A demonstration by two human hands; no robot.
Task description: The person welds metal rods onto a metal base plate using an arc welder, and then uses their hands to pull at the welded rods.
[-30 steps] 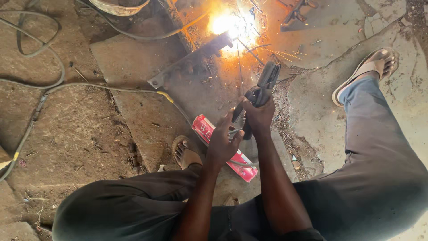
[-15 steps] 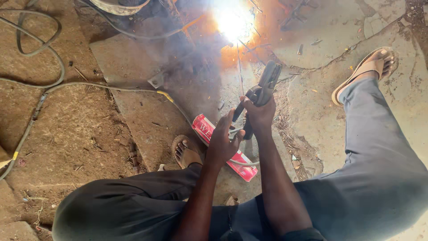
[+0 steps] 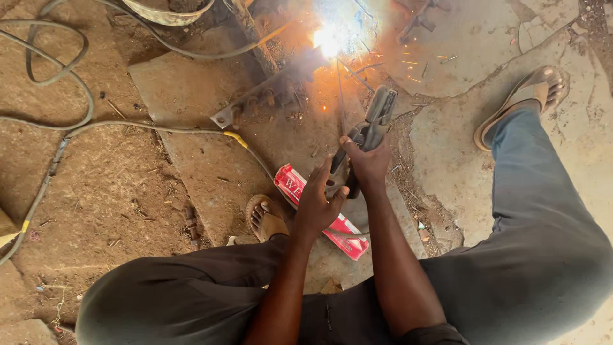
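I crouch over a concrete floor, both hands on a dark welding electrode holder (image 3: 373, 124). My right hand (image 3: 367, 160) grips its handle. My left hand (image 3: 319, 204) closes around the lower end of the handle beside it. A thin welding rod (image 3: 340, 96) runs up from the holder to a bright arc (image 3: 329, 39) with sparks. The arc sits at the end of a steel angle bar (image 3: 268, 96) lying on the floor. A red and white electrode box (image 3: 319, 211) lies under my hands.
Grey cables (image 3: 64, 128) loop across the dirt at left, one with a yellow joint (image 3: 235, 137). My sandalled feet (image 3: 265, 217) (image 3: 530, 96) rest on cracked slabs. Metal scraps (image 3: 421, 16) lie beyond the arc. A pale curved rim (image 3: 166, 13) shows at the top.
The arc has stayed lit and flared, then narrowed. Smoke around it has thinned, and the angle bar shows clearly. My hands hold nearly the same place.
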